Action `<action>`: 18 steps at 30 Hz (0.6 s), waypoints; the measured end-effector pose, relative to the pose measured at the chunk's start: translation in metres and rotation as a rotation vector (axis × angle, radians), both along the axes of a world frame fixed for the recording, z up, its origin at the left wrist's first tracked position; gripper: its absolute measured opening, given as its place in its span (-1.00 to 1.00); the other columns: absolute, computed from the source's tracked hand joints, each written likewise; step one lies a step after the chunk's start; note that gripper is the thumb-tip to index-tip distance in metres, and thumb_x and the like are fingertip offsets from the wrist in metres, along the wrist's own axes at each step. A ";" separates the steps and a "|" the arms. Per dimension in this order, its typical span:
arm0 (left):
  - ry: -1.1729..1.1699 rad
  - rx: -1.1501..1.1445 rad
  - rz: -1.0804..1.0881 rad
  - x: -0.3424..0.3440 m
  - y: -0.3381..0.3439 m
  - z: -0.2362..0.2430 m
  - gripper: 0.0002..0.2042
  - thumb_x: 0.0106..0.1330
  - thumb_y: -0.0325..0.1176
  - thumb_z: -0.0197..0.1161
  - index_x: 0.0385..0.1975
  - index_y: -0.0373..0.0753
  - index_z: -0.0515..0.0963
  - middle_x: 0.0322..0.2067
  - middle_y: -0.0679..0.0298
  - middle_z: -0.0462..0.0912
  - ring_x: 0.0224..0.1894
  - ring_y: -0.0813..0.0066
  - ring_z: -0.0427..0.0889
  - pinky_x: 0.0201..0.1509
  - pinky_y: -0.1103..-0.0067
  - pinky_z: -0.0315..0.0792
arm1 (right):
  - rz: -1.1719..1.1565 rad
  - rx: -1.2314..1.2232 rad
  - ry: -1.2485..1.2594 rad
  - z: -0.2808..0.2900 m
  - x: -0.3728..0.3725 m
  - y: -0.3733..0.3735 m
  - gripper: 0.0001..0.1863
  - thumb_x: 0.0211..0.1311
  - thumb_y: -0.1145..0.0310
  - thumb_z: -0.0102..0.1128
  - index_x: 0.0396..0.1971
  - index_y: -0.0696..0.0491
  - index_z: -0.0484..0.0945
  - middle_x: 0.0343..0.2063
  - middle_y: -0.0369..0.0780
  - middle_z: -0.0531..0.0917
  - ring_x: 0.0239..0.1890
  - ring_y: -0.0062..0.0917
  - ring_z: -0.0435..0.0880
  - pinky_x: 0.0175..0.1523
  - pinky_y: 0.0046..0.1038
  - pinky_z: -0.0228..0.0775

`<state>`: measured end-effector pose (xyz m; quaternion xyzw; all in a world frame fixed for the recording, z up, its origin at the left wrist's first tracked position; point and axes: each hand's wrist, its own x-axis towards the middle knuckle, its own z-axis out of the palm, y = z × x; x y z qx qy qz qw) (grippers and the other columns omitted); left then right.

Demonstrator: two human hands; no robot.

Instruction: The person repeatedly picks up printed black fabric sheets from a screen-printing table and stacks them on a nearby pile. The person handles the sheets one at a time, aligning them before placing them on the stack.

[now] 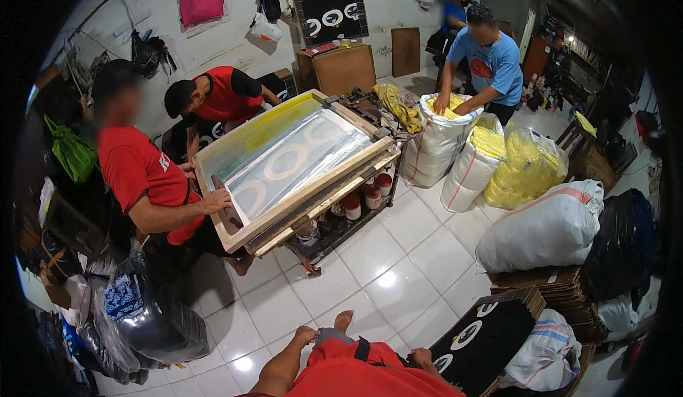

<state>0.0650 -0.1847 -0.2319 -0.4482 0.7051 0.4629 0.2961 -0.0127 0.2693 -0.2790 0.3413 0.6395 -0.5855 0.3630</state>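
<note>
My left hand (306, 335) is down by my grey shorts (333, 334), its fingers curled. Whether it pinches anything is too small to see. Beside my red shirt (370, 379), my right hand (421, 358) is close to a board covered with black cloth (480, 340) that bears white ring prints. The fingers of that hand are too unclear to read. Ahead, a wooden-framed printing screen (292, 151) lies tilted on a stand. A co-worker in red (146, 162) holds a squeegee (226, 208) at its near left end.
Another person in red (235, 98) bends behind the screen. Someone in light blue (491, 62) reaches into a white sack (435, 144) of yellow cloth. Stuffed sacks (541, 223) and stacked boards (544, 294) line the right; black plastic bags (160, 319) sit left. White tiles (384, 251) floor the room.
</note>
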 end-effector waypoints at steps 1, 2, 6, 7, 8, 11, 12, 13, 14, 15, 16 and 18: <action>-0.016 -0.011 -0.014 0.002 0.001 -0.002 -0.73 0.05 -0.18 0.27 -0.70 -0.24 0.53 -0.71 0.32 0.52 -0.71 0.55 0.43 -0.67 0.57 0.30 | 0.022 0.030 0.012 0.006 -0.002 -0.001 -0.84 0.04 0.61 -0.09 -0.39 0.26 0.48 -0.57 -0.06 0.59 -0.55 -0.30 0.63 -0.46 -0.34 0.54; -0.003 -0.009 -0.011 0.003 0.002 -0.004 -0.73 0.05 -0.18 0.27 -0.70 -0.24 0.53 -0.71 0.32 0.52 -0.72 0.55 0.43 -0.67 0.56 0.30 | 0.021 0.050 0.007 0.013 -0.004 -0.002 -0.83 0.04 0.62 -0.10 -0.39 0.26 0.49 -0.57 -0.06 0.59 -0.55 -0.30 0.63 -0.46 -0.34 0.54; 0.009 -0.015 -0.001 0.005 0.004 -0.009 -0.73 0.06 -0.17 0.26 -0.69 -0.24 0.52 -0.72 0.32 0.52 -0.72 0.55 0.43 -0.67 0.55 0.30 | 0.016 0.025 0.022 0.029 -0.012 -0.006 -0.83 0.07 0.60 -0.12 -0.39 0.26 0.49 -0.56 -0.07 0.59 -0.55 -0.31 0.63 -0.46 -0.35 0.53; 0.003 0.001 0.004 0.004 0.004 -0.010 -0.73 0.07 -0.17 0.26 -0.70 -0.24 0.52 -0.72 0.32 0.52 -0.72 0.55 0.44 -0.67 0.54 0.29 | 0.025 0.027 0.029 0.031 -0.014 -0.007 -0.83 0.07 0.60 -0.12 -0.40 0.26 0.49 -0.56 -0.07 0.59 -0.55 -0.31 0.63 -0.47 -0.36 0.53; 0.008 0.000 -0.005 0.003 0.004 -0.011 -0.72 0.07 -0.17 0.26 -0.70 -0.24 0.51 -0.72 0.32 0.52 -0.72 0.55 0.43 -0.67 0.54 0.29 | -0.011 0.031 0.007 0.031 -0.015 -0.007 -0.84 0.08 0.60 -0.12 -0.40 0.25 0.48 -0.56 -0.08 0.59 -0.55 -0.32 0.63 -0.47 -0.36 0.53; 0.003 0.013 0.001 -0.001 0.002 -0.012 -0.71 0.08 -0.17 0.26 -0.71 -0.24 0.49 -0.73 0.32 0.50 -0.72 0.54 0.41 -0.67 0.54 0.29 | -0.001 0.019 -0.004 0.028 -0.017 -0.008 -0.84 0.09 0.58 -0.11 -0.39 0.24 0.48 -0.55 -0.08 0.58 -0.56 -0.33 0.62 -0.47 -0.36 0.53; 0.003 0.001 0.016 -0.003 0.002 -0.012 -0.71 0.08 -0.18 0.26 -0.72 -0.24 0.48 -0.73 0.32 0.49 -0.72 0.54 0.40 -0.66 0.54 0.28 | 0.051 0.025 0.038 0.026 -0.017 -0.008 -0.84 0.09 0.58 -0.11 -0.38 0.24 0.48 -0.55 -0.08 0.58 -0.56 -0.33 0.62 -0.47 -0.37 0.53; -0.004 0.004 0.032 -0.005 0.003 -0.010 -0.71 0.08 -0.18 0.26 -0.72 -0.24 0.48 -0.74 0.32 0.49 -0.72 0.54 0.39 -0.66 0.54 0.28 | 0.059 0.026 0.042 0.025 -0.017 -0.009 -0.84 0.09 0.58 -0.12 -0.38 0.24 0.48 -0.56 -0.08 0.57 -0.56 -0.33 0.61 -0.46 -0.37 0.53; 0.001 -0.004 0.040 -0.007 0.003 -0.008 -0.72 0.08 -0.19 0.26 -0.72 -0.24 0.48 -0.73 0.32 0.49 -0.71 0.53 0.40 -0.65 0.54 0.29 | 0.019 0.046 0.011 0.024 -0.017 -0.009 -0.83 0.09 0.58 -0.12 -0.37 0.24 0.47 -0.56 -0.09 0.57 -0.57 -0.33 0.61 -0.46 -0.37 0.53; -0.001 0.002 0.048 -0.010 0.003 -0.005 -0.72 0.08 -0.20 0.27 -0.72 -0.24 0.48 -0.73 0.32 0.49 -0.70 0.53 0.40 -0.64 0.54 0.29 | 0.061 0.015 0.041 0.023 -0.016 -0.009 -0.83 0.09 0.58 -0.12 -0.37 0.24 0.47 -0.56 -0.09 0.57 -0.57 -0.33 0.61 -0.46 -0.37 0.53; -0.015 0.015 0.049 -0.012 0.003 -0.001 -0.73 0.08 -0.21 0.27 -0.72 -0.24 0.48 -0.73 0.31 0.49 -0.69 0.53 0.41 -0.64 0.54 0.29 | 0.052 0.003 0.037 0.023 -0.016 -0.010 -0.83 0.09 0.58 -0.13 -0.37 0.24 0.47 -0.56 -0.09 0.57 -0.56 -0.33 0.61 -0.46 -0.37 0.53; -0.019 0.002 0.019 -0.017 0.004 0.006 -0.74 0.07 -0.22 0.28 -0.72 -0.24 0.48 -0.72 0.31 0.50 -0.68 0.52 0.42 -0.63 0.53 0.30 | 0.034 -0.017 0.029 0.024 -0.015 -0.011 -0.83 0.09 0.58 -0.14 -0.38 0.24 0.47 -0.56 -0.10 0.56 -0.56 -0.33 0.61 -0.46 -0.37 0.52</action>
